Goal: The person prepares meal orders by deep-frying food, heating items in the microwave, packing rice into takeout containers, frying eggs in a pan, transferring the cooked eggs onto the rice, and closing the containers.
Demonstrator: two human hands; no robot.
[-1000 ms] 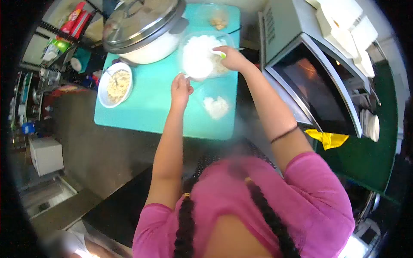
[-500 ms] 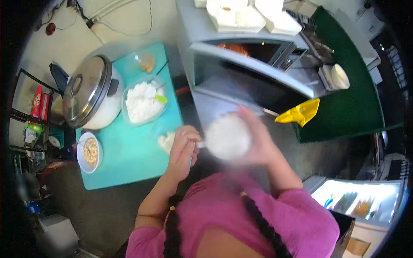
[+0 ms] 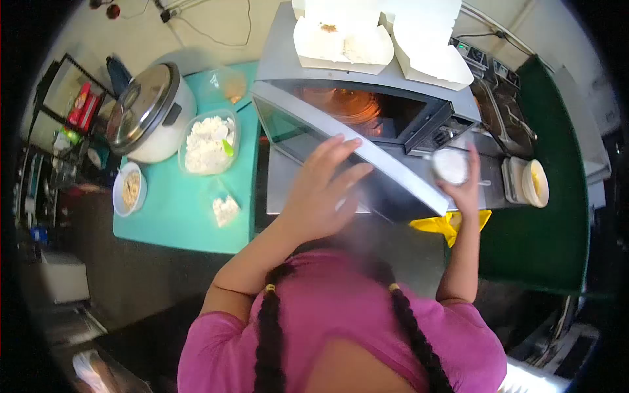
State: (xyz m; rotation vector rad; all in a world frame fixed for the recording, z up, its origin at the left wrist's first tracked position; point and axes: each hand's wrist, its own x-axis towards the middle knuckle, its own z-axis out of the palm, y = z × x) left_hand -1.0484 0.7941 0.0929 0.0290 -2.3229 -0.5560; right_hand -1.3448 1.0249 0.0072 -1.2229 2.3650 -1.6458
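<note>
Grey counter (image 3: 282,182); right fingers (image 3: 472,156) hold cup (image 3: 450,166); microwave panel (image 3: 443,133) illegible.

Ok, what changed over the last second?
The right hand let go of the spoon in the tub and now holds the cup, carried rightward off the table to the microwave. The left hand released the cup and is at the door. Cooker and bowl stayed.

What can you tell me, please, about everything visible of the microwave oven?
The microwave oven has a grey, metal-looking body. Its silver-framed, dark-paned door stands open, hinged at the left, and the interior glows orange. A control panel lies right of the opening. It sits upright on a grey surface beside the turquoise table, with open white boxes on top. The left hand overlaps the door, its fingers seemingly touching it.
</note>
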